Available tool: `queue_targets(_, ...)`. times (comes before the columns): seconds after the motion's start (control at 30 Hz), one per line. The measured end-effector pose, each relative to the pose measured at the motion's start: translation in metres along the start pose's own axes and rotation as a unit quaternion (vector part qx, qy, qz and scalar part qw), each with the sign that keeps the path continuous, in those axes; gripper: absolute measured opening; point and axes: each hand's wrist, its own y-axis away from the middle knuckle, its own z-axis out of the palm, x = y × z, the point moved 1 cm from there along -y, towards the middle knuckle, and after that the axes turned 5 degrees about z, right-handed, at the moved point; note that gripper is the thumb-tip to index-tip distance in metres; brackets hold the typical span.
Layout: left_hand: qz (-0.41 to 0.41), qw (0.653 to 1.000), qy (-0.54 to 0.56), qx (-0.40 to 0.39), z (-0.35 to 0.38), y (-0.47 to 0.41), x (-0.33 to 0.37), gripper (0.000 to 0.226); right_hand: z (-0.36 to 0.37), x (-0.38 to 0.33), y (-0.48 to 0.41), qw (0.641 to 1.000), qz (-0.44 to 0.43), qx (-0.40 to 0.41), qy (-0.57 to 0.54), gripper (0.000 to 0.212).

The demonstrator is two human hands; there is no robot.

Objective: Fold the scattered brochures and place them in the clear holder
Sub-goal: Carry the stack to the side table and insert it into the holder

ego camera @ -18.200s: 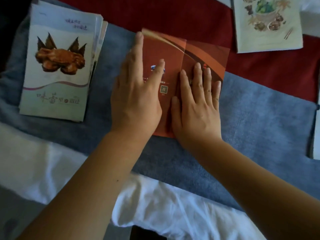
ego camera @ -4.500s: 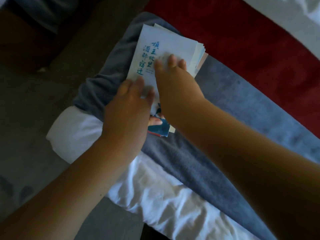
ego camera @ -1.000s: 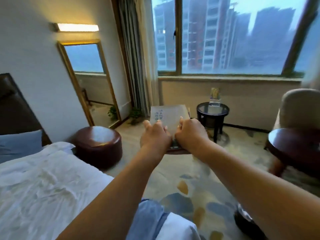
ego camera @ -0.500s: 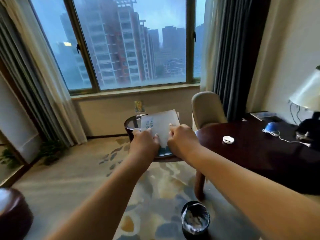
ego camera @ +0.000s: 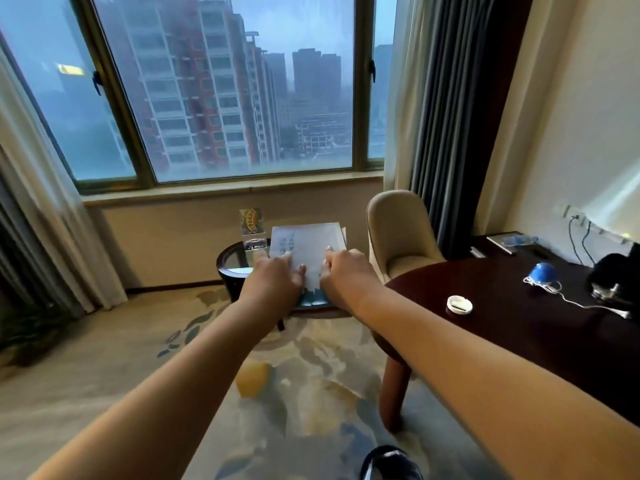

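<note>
I hold a stack of folded brochures [ego camera: 308, 247] flat in front of me, its pale top sheet printed with blue characters. My left hand [ego camera: 273, 280] grips the stack's near left edge and my right hand [ego camera: 346, 277] grips its near right edge, thumbs on top. Beyond the stack, the clear holder [ego camera: 252, 230] stands upright on a small round glass-topped side table [ego camera: 235, 263] under the window, with one yellow-printed brochure in it. The holder is left of and behind the stack.
A beige chair [ego camera: 398, 237] stands right of the side table. A dark wooden desk [ego camera: 519, 317] on the right carries a white ashtray [ego camera: 459, 304], a blue object with a cable [ego camera: 543, 271] and a lamp. Patterned carpet lies between me and the table. A dark bin [ego camera: 391, 464] sits at the bottom.
The view has swung from the bed side toward the window, the side table and the desk. Both hands keep the same hold on the stack, now closer to the holder.
</note>
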Motion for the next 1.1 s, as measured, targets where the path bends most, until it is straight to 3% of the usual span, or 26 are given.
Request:
queue_targets(0.57,0.003,1.000,0.019,0.005,-0.002,-0.274,-0.132,0.041,0.078,-0.076,-0.295,1.000,0.022,0.000,-0.004,0.042)
queue_targets(0.73,-0.006,1.000,0.002,0.015,0.021,-0.371,-0.167,0.044,0.100,-0.076,-0.402,1.000,-0.005,-0.009,-0.025,0.025)
queue_targets(1.1,-0.062,0.998,-0.021,0.019,0.059,-0.556,-0.263,0.044,0.187,-0.092,-0.616,0.998,-0.026,-0.045,-0.035,0.040)
